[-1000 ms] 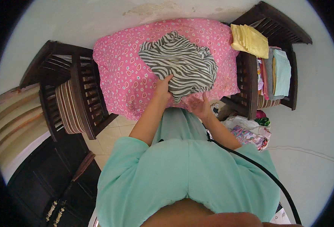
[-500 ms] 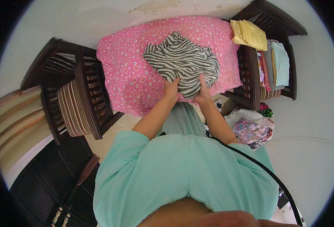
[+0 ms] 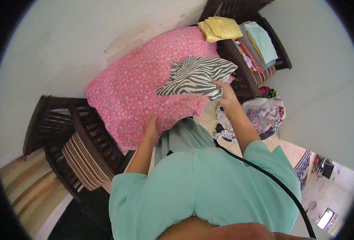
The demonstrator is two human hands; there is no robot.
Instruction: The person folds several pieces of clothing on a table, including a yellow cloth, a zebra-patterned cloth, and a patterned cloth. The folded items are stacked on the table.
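The zebra-striped cloth [image 3: 203, 76], black and white, lies in a loose bundle over the right part of a pink flowered cover [image 3: 133, 76]. My right hand [image 3: 227, 95] is closed on its near right edge, thumb on top. At the cover's front edge, my left hand [image 3: 151, 125] has let go of the cloth and rests against the pink fabric, fingers loosely stretched and holding nothing visible. Exactly how its fingertips meet the cover is hard to make out.
Dark wooden chairs with striped cushions flank the cover, one at left [image 3: 85, 160]. Folded yellow cloths [image 3: 220, 29] and a pale blue folded stack [image 3: 262, 42] lie on the right chair. A bundle of patterned fabric [image 3: 265, 116] sits on the floor. A black cable [image 3: 265, 174] crosses my right side.
My left hand has released the zebra-striped cloth and dropped left to the cover's edge. My right hand keeps hold and has moved right with it. The view has swung to the right.
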